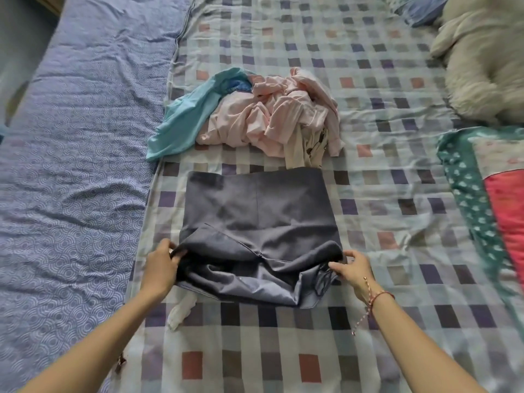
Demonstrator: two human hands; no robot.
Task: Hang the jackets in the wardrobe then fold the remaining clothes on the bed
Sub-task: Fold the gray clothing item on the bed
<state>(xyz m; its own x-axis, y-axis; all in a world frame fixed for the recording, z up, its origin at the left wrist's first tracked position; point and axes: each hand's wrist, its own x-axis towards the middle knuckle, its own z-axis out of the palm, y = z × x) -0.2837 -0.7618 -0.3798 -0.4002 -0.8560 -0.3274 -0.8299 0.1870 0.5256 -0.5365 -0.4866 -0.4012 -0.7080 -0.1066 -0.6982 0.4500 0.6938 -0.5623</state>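
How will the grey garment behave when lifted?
Probably floppy: the grey garment sags and bunches between the left hand and right hand. Its slight sheen suggests slippery fabric. Likely light, since it lies thin and flat.

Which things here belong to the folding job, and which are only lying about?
Job: grey garment, gripped by left hand and right hand; pink clothes; turquoise garment.
Lying about: plush toy; patchwork blanket; blue quilt.

Both forearms (419, 336) are bare, filling the lower left and lower right of the frame up to the left hand (160, 268) and right hand (354, 268). A thin red string bracelet (380, 296) circles the right wrist, with a loose twisted tail (360, 321) below it.
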